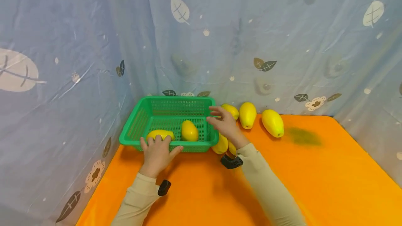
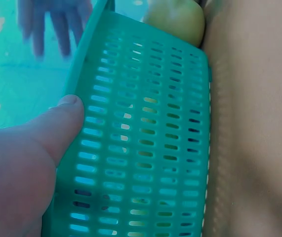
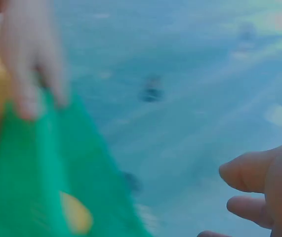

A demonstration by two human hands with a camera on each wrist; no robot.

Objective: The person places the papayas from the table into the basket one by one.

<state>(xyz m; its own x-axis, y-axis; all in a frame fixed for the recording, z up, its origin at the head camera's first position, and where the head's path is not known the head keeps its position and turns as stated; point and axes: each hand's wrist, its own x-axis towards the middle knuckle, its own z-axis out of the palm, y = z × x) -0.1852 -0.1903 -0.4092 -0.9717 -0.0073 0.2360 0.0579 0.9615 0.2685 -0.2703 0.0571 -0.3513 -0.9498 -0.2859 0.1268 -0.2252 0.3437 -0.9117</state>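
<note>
The left hand (image 1: 158, 153) holds the near rim of the green basket (image 1: 142, 118) on the orange table (image 1: 314, 184), grip closed on it, while the right hand (image 1: 223, 123) hovers open over its right edge, two mangoes (image 1: 189, 130) inside.

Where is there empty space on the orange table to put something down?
The table is bare to the right, from the farthest mango to the curtain, and in front between the sleeves. It is crowded beside the green basket, where mangoes cluster around the right hand.
</note>
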